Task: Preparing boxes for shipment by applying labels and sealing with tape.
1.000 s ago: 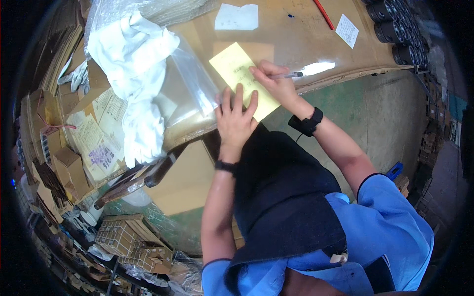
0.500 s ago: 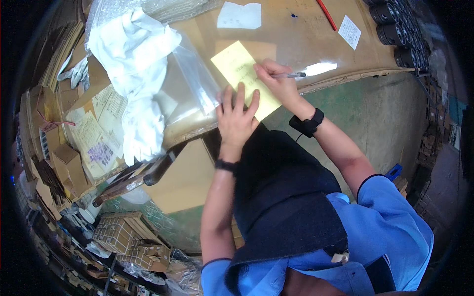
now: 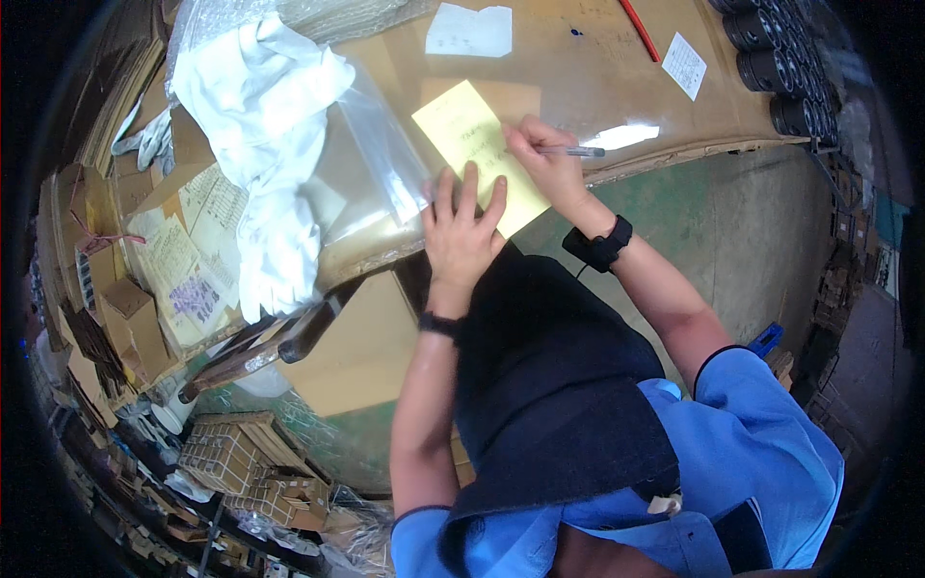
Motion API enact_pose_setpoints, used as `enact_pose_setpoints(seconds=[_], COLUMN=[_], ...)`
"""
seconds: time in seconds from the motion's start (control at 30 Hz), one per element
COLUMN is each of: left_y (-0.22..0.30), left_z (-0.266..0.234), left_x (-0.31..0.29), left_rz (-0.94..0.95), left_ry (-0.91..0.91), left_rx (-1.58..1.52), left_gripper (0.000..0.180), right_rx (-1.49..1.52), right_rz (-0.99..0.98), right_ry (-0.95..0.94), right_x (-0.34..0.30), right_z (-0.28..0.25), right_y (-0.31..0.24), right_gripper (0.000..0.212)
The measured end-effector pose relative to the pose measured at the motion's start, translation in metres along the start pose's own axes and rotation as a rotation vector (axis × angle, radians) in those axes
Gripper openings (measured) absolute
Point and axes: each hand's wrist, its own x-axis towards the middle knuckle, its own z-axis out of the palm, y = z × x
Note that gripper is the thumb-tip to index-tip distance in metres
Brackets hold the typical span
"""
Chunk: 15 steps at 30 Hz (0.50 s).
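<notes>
A yellow paper slip point(image 3: 461, 114) with handwriting lies tilted on the plastic-covered table point(image 3: 597, 82), close to its near edge. My left hand point(image 3: 461, 231) rests on the slip's lower left side, fingers spread and flat. On the right side of the slip, my right hand point(image 3: 547, 166) pinches a pen point(image 3: 578, 151) with a clear barrel. Its tip end is by the paper, partly hidden by my fingers.
White cloth gloves point(image 3: 265, 116) and clear plastic film lie left of the slip. Farther back are a white paper point(image 3: 469, 30), a red pencil-like stick point(image 3: 640, 29) and a small white note point(image 3: 684, 65). Dark ring-shaped metal parts point(image 3: 766, 67) stand at the far right.
My right hand and the pen have shifted slightly to the right over the slip. The left hand stays where it was.
</notes>
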Motion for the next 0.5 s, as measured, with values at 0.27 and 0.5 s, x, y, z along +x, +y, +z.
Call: enact_pose_setpoints(seconds=[0.27,0.5], left_y=[-0.0003,-0.0016], left_z=[0.0003,0.0005], left_x=[0.0014,-0.0011], left_rz=[0.002,0.000], left_ry=[-0.005,0.011], left_rx=[0.003,0.020], left_gripper=[0.063,0.064], right_rx=[0.052,-0.057], right_rz=[0.000,-0.017], right_ry=[0.028,-0.017], right_x=[0.0013,-0.0004], right_z=[0.0018,0.0006], right_y=[0.0007,-0.0036], right_gripper=[0.023,0.022])
